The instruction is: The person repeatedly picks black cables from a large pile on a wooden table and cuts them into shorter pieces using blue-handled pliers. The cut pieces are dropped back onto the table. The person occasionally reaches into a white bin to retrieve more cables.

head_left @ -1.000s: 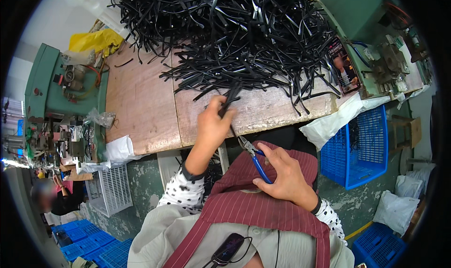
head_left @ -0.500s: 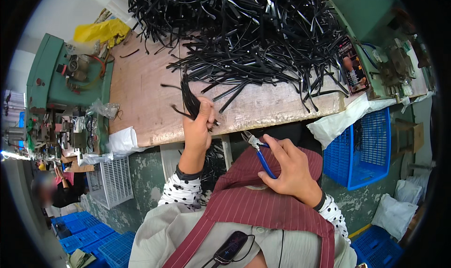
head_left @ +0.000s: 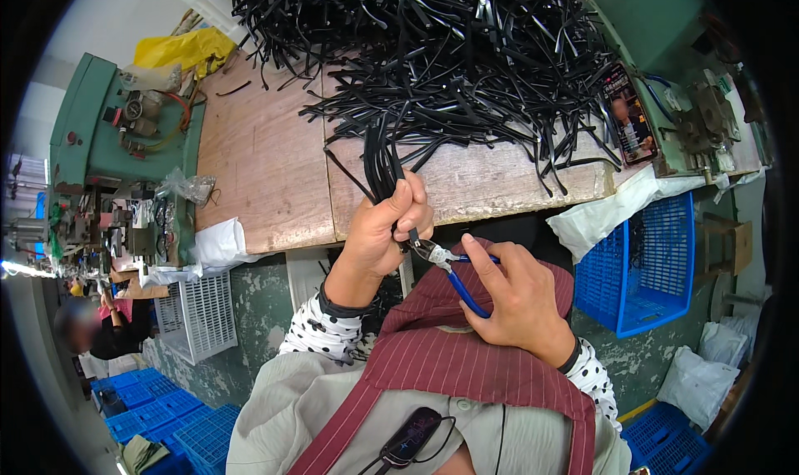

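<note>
My left hand [head_left: 384, 233] grips a bunch of black plastic strips [head_left: 379, 163] that stand up from my fist, just in front of the wooden table's edge. My right hand [head_left: 518, 296] holds blue-handled cutting pliers [head_left: 449, 265], their jaws right at the lower ends of the strips under my left fist. A big heap of the same black strips [head_left: 449, 50] covers the far half of the wooden table [head_left: 266, 175].
A green machine [head_left: 125, 134] stands left of the table, another green machine [head_left: 691, 100] at the right with a phone [head_left: 630, 117] beside it. A blue crate [head_left: 641, 267] and white cloth [head_left: 607, 213] sit at the right. Blue crates [head_left: 158, 408] lie lower left, near another person [head_left: 100, 333].
My left hand has lifted a bunch of strips off the heap and drawn it back toward me. My right hand has brought the pliers up to its lower ends.
</note>
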{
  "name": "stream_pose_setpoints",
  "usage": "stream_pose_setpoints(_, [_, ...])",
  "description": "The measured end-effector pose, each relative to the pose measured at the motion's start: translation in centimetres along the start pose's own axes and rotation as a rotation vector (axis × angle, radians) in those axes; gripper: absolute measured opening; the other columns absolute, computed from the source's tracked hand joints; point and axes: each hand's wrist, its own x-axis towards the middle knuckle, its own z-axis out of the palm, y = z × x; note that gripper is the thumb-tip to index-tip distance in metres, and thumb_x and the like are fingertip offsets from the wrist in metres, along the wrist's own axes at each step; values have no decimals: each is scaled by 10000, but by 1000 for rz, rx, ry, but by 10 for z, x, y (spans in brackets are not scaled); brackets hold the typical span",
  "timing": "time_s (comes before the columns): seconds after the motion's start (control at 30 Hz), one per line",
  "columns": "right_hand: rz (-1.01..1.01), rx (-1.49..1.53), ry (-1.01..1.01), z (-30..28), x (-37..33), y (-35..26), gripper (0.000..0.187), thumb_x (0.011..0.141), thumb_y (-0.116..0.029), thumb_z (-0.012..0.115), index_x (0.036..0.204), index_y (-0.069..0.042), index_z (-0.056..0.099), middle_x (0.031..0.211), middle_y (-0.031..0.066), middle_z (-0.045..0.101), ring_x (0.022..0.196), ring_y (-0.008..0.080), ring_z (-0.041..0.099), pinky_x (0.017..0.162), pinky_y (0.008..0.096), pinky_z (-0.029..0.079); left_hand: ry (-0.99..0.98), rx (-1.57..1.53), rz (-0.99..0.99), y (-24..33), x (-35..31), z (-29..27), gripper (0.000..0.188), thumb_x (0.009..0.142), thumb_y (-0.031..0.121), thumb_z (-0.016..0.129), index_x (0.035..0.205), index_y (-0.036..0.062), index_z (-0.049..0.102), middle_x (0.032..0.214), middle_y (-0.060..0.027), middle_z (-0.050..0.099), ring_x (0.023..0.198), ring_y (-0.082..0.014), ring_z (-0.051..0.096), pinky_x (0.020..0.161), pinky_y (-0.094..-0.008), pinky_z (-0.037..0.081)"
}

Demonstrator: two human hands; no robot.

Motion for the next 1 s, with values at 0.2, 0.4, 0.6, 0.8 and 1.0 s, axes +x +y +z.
stream_pose_setpoints(0.2, [-12,6,-13,-1,1,0,825,582,-141,783,1357,-63,514,912,115,518,736,272,564,597,367,479,41,23,3,2,-3,0,282,1029,338,464,900,95,522,598,58,386,501,-56,305,512,-235,289])
stream_pose_setpoints(0.4, [18,88,22,6,-1,4,790,605,-129,781,1349,-60,526,854,102,523,657,257,565,555,361,481,310,209,529,-20,-10,17,279,1001,300,549,887,49,504,637,-2,425,556,-87,370,566,-248,357])
stream_pose_setpoints(0.6, [125,276,-14,14,-5,0,801,617,-169,802,1359,-59,520,865,108,535,688,272,593,596,367,515,418,570,955,-42,-9,20,318,969,325,604,894,36,494,705,-48,490,623,-121,465,602,-256,399])
stream_pose_setpoints(0.8, [185,316,-68,13,-6,1,803,628,-194,811,1365,-66,520,855,113,549,690,288,603,614,386,522,456,671,935,-51,-13,21,281,982,300,583,930,39,494,733,-49,498,644,-117,460,608,-259,388])
stream_pose_setpoints(1.0, [272,362,-131,16,-12,5,757,676,-174,792,1373,-81,513,817,114,557,697,291,612,639,401,530,554,437,534,-34,-10,21,189,1013,219,530,930,49,521,690,-28,510,579,-93,421,556,-233,350])
